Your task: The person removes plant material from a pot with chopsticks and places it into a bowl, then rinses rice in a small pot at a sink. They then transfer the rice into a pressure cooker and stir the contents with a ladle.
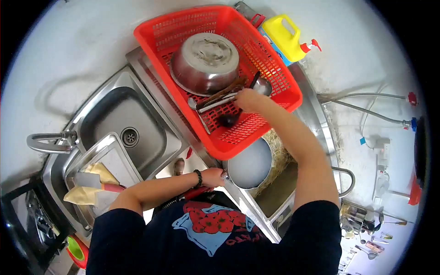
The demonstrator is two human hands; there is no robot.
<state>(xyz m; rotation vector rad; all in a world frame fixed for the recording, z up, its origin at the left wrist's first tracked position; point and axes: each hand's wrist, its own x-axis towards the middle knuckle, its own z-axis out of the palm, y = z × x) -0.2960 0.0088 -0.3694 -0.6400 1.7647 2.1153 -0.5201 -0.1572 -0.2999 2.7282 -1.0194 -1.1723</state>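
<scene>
- Right hand (pixel 247 101) amid slender silver metal utensils (pixel 215 104), inside red rectangular plastic basket (pixel 229 150); can't tell grip.
- Left hand (pixel 213 178) beside round silver metal pot (pixel 271 161); grip unclear.
- I'd free handles singly, avoiding snags.

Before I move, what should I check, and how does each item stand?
1. Right hand at the utensils in the red basket: ok, right hand, utensils, red basket.
2. Right hand's grip secure: cannot tell, fingers partly hidden.
3. Left hand beside the round pot: ok.
4. Pot's rim clear of the basket: not ok, the basket's corner covers part.
5. Yellow bottle outside the basket: ok.
</scene>
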